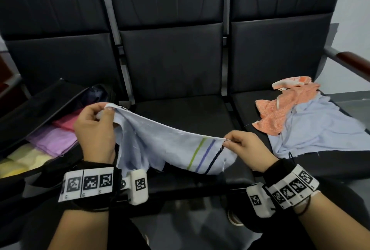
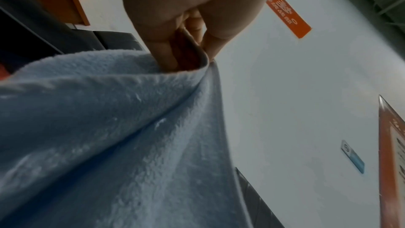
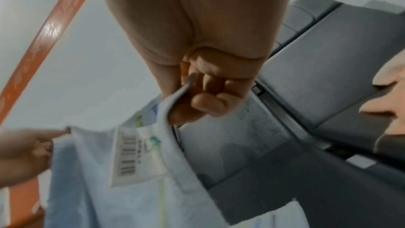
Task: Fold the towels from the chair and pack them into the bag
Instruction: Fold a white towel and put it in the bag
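A light blue towel (image 1: 160, 147) with green, blue and dark stripes hangs stretched between my two hands above the middle seat (image 1: 180, 113). My left hand (image 1: 96, 123) pinches its upper left corner, seen close in the left wrist view as the towel (image 2: 109, 127) caught between thumb and fingers (image 2: 166, 53). My right hand (image 1: 246, 149) pinches the striped corner; in the right wrist view the towel's edge (image 3: 171, 103) with a barcode label (image 3: 136, 155) runs into that grip. An open black bag (image 1: 40, 109) on the left seat holds folded pink, purple and yellow towels.
On the right seat lie a crumpled orange towel (image 1: 284, 107) and another light blue towel (image 1: 320, 129). A brown armrest (image 1: 352, 61) juts out at the far right. The bag's lid (image 1: 24, 113) stands tilted open above the folded stack.
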